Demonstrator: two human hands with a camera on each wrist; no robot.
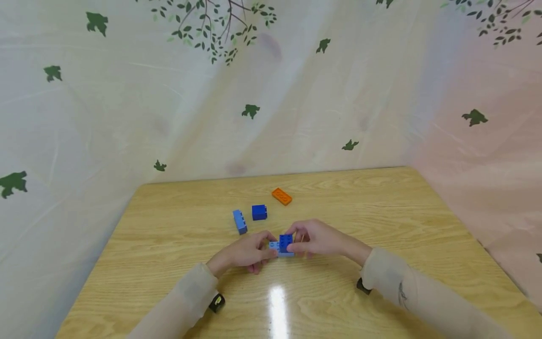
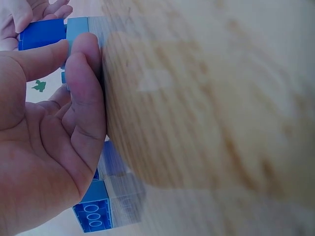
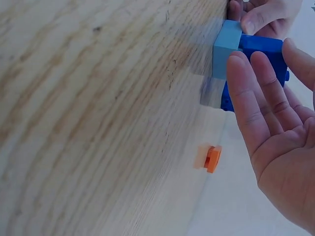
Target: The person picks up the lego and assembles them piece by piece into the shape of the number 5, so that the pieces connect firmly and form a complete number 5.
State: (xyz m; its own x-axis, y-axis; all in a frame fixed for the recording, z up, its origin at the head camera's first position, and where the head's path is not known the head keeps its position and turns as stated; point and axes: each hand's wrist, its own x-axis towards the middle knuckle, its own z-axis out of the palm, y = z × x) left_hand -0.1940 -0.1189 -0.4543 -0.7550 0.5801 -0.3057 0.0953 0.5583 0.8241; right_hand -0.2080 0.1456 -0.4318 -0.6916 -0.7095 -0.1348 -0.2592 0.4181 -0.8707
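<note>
A light blue toy brick lies studs up on the table in front of me. On its right part sits a dark blue brick, with a few light blue studs showing on the left. My left hand pinches the left end of the light blue brick between thumb and fingers, as the left wrist view also shows. From the right, my right hand grips the dark blue brick, thumb on the near side and fingers behind. In the right wrist view the light blue brick stands against the tabletop.
Beyond the left hand lie another light blue brick, tipped on its side, and a second dark blue brick. Farther back is a flat orange brick. A leaf-printed curtain hangs behind the wooden table.
</note>
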